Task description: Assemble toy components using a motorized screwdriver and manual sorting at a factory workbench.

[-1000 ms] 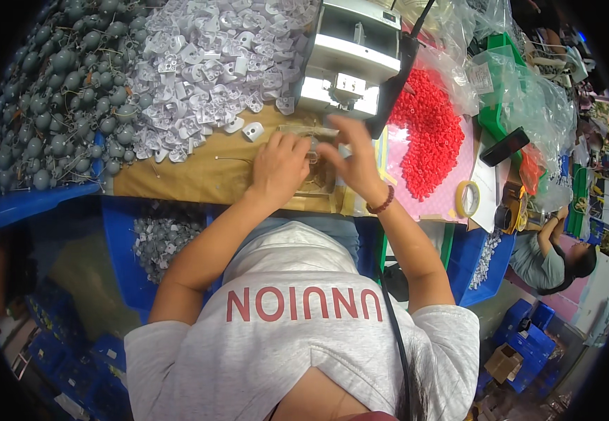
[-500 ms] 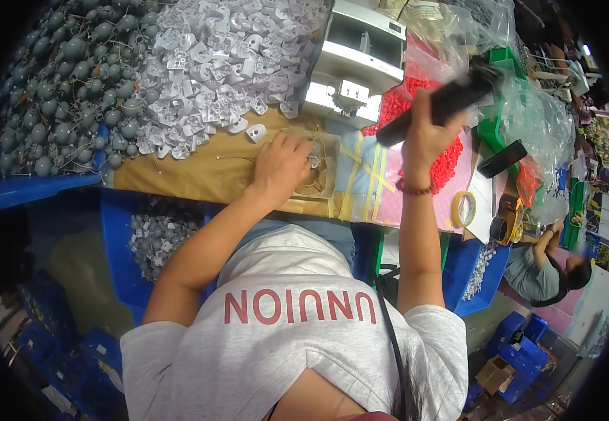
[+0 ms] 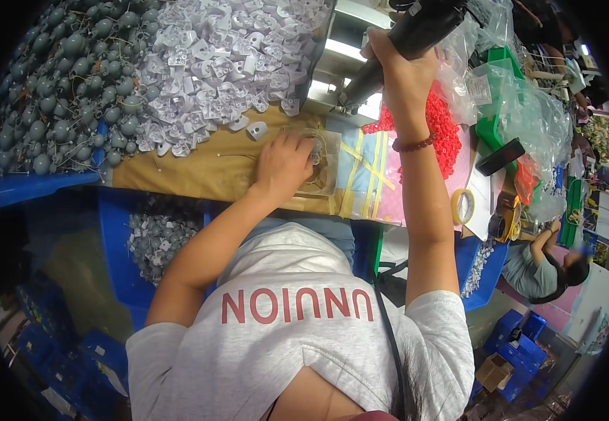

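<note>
My right hand point(image 3: 406, 77), a beaded bracelet at its wrist, is wrapped round a black electric screwdriver point(image 3: 427, 28). The tool slants down to the left, its tip at the front of a silver-grey screw feeder point(image 3: 352, 50). My left hand point(image 3: 283, 163) lies over a clear, flat fixture point(image 3: 328, 184) on the bench, fingers curled at a small greyish plastic part point(image 3: 315, 151). Most of that part is hidden under the fingers. Beside this hand, a loose white plastic piece point(image 3: 256, 130) rests on the brown bench cover point(image 3: 185, 175).
Heaps of white plastic pieces point(image 3: 213, 63) and grey round parts with wires point(image 3: 59, 105) fill the back left. Red small parts point(image 3: 444, 133), a tape roll point(image 3: 463, 206) and a black box-like object point(image 3: 501, 156) lie right. Blue bins point(image 3: 118, 245) hang below the bench edge. A co-worker point(image 3: 539, 270) sits far right.
My right hand has carried the electric screwdriver up and to the left, from over the red parts to the screw feeder. My left hand stays on the fixture.
</note>
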Demonstrator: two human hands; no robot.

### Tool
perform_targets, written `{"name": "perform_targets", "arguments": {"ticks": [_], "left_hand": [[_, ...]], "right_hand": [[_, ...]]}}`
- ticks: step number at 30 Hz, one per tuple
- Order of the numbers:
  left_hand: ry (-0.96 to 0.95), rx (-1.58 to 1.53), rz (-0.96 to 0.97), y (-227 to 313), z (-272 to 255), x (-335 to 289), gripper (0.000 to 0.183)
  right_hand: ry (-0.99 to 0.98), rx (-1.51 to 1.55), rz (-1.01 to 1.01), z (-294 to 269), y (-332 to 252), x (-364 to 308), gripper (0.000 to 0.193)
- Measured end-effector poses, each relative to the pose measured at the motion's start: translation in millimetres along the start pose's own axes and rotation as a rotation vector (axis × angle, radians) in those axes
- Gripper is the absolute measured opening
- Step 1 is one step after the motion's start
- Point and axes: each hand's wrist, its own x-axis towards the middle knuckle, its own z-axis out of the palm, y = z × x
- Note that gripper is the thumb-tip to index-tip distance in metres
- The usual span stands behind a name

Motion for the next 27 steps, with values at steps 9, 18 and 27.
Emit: {"name": "perform_targets", "arguments": {"ticks": [9,18,27], "left_hand": [[0.055,0.027,0.022,-3,6,-1,0.038],[0.064,0.009,0.017,-1,3,0,0.031],[0.103,0.007,0.042,-1,3,0,0.033]], "right_hand": [[-0.14,0.071,0.204,9,-25,-70,0.051],[-0.169,0.038,0.134,10,-10,-94,0.05],[-0.178,0.028,0.101,8,-11,-96,0.052]]}}
